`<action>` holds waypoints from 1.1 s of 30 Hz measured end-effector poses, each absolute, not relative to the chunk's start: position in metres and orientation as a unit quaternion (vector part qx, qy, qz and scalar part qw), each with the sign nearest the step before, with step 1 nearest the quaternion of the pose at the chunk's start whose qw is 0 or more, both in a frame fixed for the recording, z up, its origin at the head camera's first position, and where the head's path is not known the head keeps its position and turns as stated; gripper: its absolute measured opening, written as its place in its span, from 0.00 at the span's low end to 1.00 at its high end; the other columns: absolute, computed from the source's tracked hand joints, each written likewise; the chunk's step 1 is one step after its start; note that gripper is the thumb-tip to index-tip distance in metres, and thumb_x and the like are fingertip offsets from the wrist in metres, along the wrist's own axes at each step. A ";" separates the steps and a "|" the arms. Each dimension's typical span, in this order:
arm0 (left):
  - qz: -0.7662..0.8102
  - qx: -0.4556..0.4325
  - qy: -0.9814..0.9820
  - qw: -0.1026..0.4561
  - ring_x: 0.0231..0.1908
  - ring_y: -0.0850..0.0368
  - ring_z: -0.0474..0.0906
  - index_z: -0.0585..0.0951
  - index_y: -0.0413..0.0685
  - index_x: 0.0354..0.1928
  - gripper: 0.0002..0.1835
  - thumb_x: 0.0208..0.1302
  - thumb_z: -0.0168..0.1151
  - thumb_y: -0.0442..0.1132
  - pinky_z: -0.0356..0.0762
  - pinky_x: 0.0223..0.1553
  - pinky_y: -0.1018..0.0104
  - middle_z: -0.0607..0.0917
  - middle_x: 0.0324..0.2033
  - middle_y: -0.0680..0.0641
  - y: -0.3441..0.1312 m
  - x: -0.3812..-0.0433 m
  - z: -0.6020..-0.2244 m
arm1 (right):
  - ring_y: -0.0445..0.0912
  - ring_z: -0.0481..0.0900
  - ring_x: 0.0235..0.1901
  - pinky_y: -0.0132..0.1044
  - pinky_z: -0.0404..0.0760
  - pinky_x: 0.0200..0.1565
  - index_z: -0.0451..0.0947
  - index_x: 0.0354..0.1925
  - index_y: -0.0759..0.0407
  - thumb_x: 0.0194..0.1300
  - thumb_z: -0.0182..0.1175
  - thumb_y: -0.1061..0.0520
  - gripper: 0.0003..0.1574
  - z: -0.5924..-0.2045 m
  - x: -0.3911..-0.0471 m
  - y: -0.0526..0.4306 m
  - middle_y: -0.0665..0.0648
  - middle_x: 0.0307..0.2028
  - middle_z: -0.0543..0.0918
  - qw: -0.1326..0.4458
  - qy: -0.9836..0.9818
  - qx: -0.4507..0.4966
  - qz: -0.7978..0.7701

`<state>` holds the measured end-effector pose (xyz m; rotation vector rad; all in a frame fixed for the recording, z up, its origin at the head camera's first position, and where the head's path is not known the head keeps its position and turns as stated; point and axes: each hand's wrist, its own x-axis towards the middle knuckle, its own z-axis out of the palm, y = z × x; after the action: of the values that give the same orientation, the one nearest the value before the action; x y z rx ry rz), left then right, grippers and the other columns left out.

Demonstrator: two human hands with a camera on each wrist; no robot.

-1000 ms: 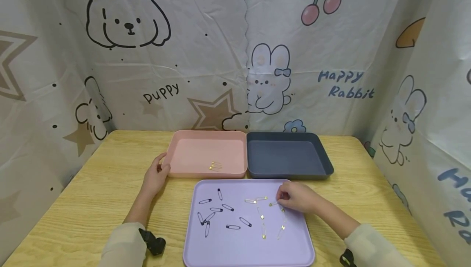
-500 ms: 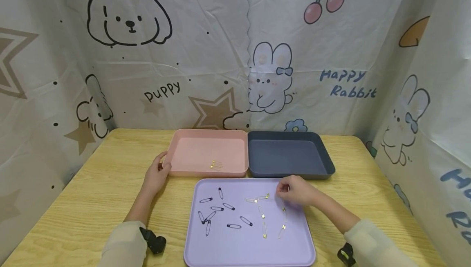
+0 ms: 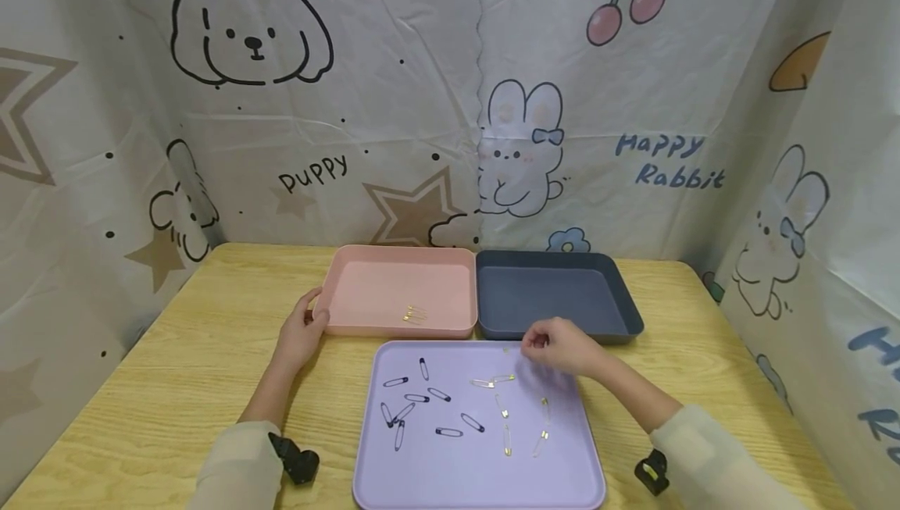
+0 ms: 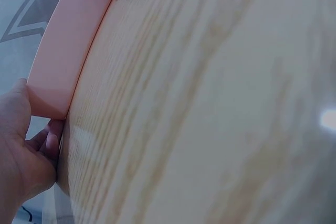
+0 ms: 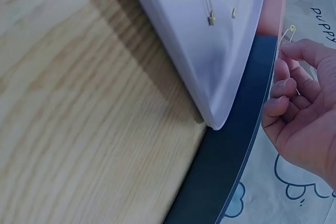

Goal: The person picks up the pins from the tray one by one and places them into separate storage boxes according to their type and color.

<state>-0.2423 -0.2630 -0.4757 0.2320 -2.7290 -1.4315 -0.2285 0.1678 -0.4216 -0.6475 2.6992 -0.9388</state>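
My right hand pinches a gold safety pin between thumb and index finger, raised over the far edge of the lilac tray. On that tray lie several gold safety pins to the right and several black safety pins to the left. My left hand holds the near left corner of the pink tray, the thumb on its front wall and the fingers round the side. A small group of gold safety pins lies inside the pink tray.
A dark blue tray stands against the pink tray's right side, behind the lilac one. All three trays are on a wooden table. A printed curtain encloses the table at the back and sides.
My right hand has lifted a gold safety pin off the lilac tray and moved up and slightly left, toward the tray's far edge. My left hand stays at the pink tray.
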 end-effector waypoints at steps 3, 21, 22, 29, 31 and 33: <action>-0.464 0.077 -0.882 0.029 0.41 0.52 0.67 0.55 0.52 0.71 0.29 0.70 0.42 0.46 0.66 0.40 0.65 0.72 0.46 0.39 -0.263 -0.242 -0.475 | 0.41 0.70 0.24 0.30 0.71 0.26 0.80 0.30 0.58 0.58 0.61 0.58 0.05 -0.420 -0.231 0.165 0.50 0.24 0.77 0.103 0.915 -0.218 -0.322; -0.464 0.077 -0.882 0.029 0.42 0.51 0.67 0.55 0.51 0.71 0.29 0.70 0.42 0.46 0.65 0.40 0.64 0.72 0.47 0.39 -0.262 -0.242 -0.477 | 0.41 0.71 0.25 0.32 0.72 0.29 0.81 0.30 0.58 0.58 0.61 0.57 0.05 -0.410 -0.242 0.147 0.50 0.25 0.79 0.088 0.916 -0.204 -0.335; -0.464 0.077 -0.882 0.029 0.42 0.51 0.67 0.55 0.51 0.71 0.29 0.70 0.42 0.46 0.65 0.40 0.65 0.72 0.46 0.39 -0.263 -0.242 -0.477 | 0.41 0.71 0.25 0.32 0.72 0.29 0.81 0.29 0.58 0.58 0.61 0.57 0.05 -0.409 -0.243 0.146 0.50 0.25 0.79 0.087 0.915 -0.205 -0.336; -0.463 0.076 -0.883 0.029 0.41 0.52 0.67 0.55 0.51 0.71 0.29 0.70 0.42 0.46 0.65 0.40 0.65 0.72 0.46 0.39 -0.264 -0.242 -0.477 | 0.41 0.71 0.25 0.33 0.72 0.29 0.81 0.30 0.58 0.59 0.61 0.57 0.05 -0.403 -0.249 0.138 0.51 0.25 0.79 0.080 0.915 -0.210 -0.336; -0.461 0.075 -0.884 0.031 0.42 0.52 0.67 0.55 0.50 0.71 0.29 0.70 0.42 0.47 0.65 0.40 0.65 0.72 0.46 0.39 -0.264 -0.242 -0.478 | 0.41 0.71 0.25 0.33 0.72 0.30 0.81 0.30 0.57 0.59 0.60 0.57 0.05 -0.402 -0.251 0.136 0.51 0.26 0.79 0.079 0.915 -0.210 -0.334; -0.461 0.075 -0.883 0.033 0.42 0.52 0.67 0.55 0.50 0.71 0.29 0.70 0.42 0.47 0.65 0.40 0.65 0.72 0.46 0.39 -0.264 -0.242 -0.478 | 0.41 0.72 0.26 0.33 0.72 0.30 0.81 0.30 0.57 0.59 0.60 0.57 0.05 -0.401 -0.253 0.133 0.51 0.26 0.80 0.078 0.917 -0.208 -0.332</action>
<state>-0.2425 -0.2637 -0.4775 0.2295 -2.7188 -1.4197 -0.2526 0.1329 -0.4013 -0.6222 2.7450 -0.9955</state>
